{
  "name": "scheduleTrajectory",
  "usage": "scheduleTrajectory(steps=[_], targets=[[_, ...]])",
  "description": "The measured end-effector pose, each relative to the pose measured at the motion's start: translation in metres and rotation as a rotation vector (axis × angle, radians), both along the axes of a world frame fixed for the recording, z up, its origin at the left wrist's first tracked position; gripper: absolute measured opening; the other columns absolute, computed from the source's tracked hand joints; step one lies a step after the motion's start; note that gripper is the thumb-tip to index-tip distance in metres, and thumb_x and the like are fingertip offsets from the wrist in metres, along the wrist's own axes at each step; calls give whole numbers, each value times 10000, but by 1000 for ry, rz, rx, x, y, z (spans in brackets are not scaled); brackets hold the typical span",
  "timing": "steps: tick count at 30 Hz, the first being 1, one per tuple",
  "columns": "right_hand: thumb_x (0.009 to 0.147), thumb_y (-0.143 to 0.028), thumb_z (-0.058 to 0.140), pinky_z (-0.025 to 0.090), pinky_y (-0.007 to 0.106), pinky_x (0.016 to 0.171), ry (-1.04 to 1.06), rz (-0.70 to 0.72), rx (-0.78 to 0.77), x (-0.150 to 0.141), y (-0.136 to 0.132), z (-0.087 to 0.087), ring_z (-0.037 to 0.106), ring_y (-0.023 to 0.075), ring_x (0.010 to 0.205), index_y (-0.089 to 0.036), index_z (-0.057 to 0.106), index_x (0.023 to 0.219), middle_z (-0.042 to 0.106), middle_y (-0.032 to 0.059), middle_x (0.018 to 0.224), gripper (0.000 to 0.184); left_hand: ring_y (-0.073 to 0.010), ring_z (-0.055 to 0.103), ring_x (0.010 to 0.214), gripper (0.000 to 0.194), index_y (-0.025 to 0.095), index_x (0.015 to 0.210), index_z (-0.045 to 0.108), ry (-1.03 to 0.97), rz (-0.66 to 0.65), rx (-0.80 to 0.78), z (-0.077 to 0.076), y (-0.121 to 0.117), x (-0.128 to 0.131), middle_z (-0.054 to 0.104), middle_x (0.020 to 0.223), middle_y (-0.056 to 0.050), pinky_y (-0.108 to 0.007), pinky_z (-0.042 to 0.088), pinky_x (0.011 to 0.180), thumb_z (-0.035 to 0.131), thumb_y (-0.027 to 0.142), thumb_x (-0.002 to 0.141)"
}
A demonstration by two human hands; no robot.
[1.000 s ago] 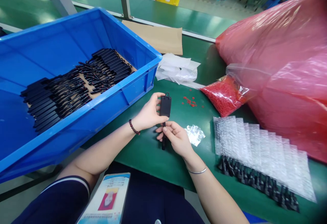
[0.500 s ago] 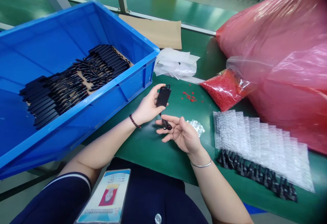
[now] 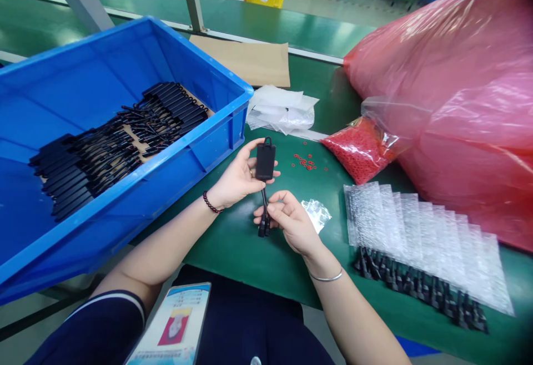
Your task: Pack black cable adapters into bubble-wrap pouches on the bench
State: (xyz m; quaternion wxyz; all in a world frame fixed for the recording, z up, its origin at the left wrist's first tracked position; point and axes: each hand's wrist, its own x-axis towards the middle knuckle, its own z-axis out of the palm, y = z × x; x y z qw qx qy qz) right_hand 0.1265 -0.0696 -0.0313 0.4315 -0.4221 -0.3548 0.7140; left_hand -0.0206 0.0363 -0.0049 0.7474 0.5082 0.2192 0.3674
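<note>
A flat black box with a loop at its top and short cables (image 3: 265,161) is held upright in my left hand (image 3: 239,179), thumb across its lower edge. Two short cables hang from it and end in black connectors (image 3: 264,227). My right hand (image 3: 293,221) is closed around these cables just above the connectors, thumb against the fingers. Beyond the hands lie several small red rings (image 3: 306,162) on the green table (image 3: 233,254). A crumpled clear plastic piece (image 3: 317,213) is just right of my right hand.
To the left stands a blue crate (image 3: 200,148) with rows of similar black devices (image 3: 175,107). Bubble-wrapped devices (image 3: 420,232) overlap in a row at right. Behind them are a bag of red rings (image 3: 360,148) and a large pink bag (image 3: 449,87). White sheets (image 3: 283,110) and cardboard (image 3: 245,60) lie behind.
My right hand has gone from spread fingers to a closed grip on the cables. The connectors now point down toward me, and the black box is held more upright.
</note>
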Motion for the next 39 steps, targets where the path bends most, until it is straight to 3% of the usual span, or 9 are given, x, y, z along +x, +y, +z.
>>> scheduleTrajectory(steps=[5,10,14,18,20,23,27,33,39], targets=[[861,-353,614,488,288,678,16,-40,30,-2,3,2,623,168,784,-154,280,1096,592,85,911,454,-234,546,1088,883,180,1439,83,-18,-19,-27,0,-2,-2,474,1225,-182,-325,474,908,639,31,768],[845,-323,630,448,209,550,-41,-167,85,-2,5,-2,514,67,581,-130,373,1088,510,7,782,403,-210,511,1125,624,196,1479,145,-137,-39,-217,1,-1,-4,472,1247,-164,-360,453,918,485,251,959],[919,-356,526,442,208,556,18,-72,60,0,3,-2,556,87,595,-107,396,1069,581,59,827,319,-118,517,975,739,181,1436,278,-29,74,-260,6,-3,-3,494,1103,-81,-217,481,800,671,158,812],[920,-405,510,489,245,690,-45,75,50,-2,1,0,618,133,780,-84,400,1020,608,139,924,354,-143,584,788,746,127,1350,287,65,60,-240,8,-9,1,525,1041,-96,-279,523,692,721,140,743],[899,-404,540,485,244,739,-187,20,117,0,1,-2,606,132,848,-74,446,1007,600,142,955,359,-161,607,756,728,125,1332,266,134,7,-180,6,-12,2,576,987,-123,-284,528,672,716,179,762],[877,-359,580,478,234,734,-445,-220,261,7,3,-5,579,120,870,-114,494,1022,584,90,968,297,-189,617,833,707,129,1306,306,222,28,-125,4,-16,4,585,1026,-152,-287,550,673,731,218,747],[866,-220,584,483,192,722,-700,-489,523,16,6,-7,555,83,856,-159,522,1059,553,49,955,213,-207,622,825,679,115,1338,303,245,-15,-174,4,-22,8,567,1052,-165,-300,562,660,684,223,787],[827,-147,609,509,278,778,-952,-554,698,22,7,-6,586,114,888,-236,514,1134,568,8,986,333,-163,593,906,598,126,1405,333,65,-143,-414,0,-32,13,523,1142,-145,-361,549,792,556,356,900],[794,-77,612,482,248,813,-1134,-610,900,25,11,2,572,97,905,-164,535,1086,596,16,986,315,-151,571,909,617,146,1416,265,59,-188,-328,-2,-36,15,505,1161,-134,-418,524,853,572,292,901]])
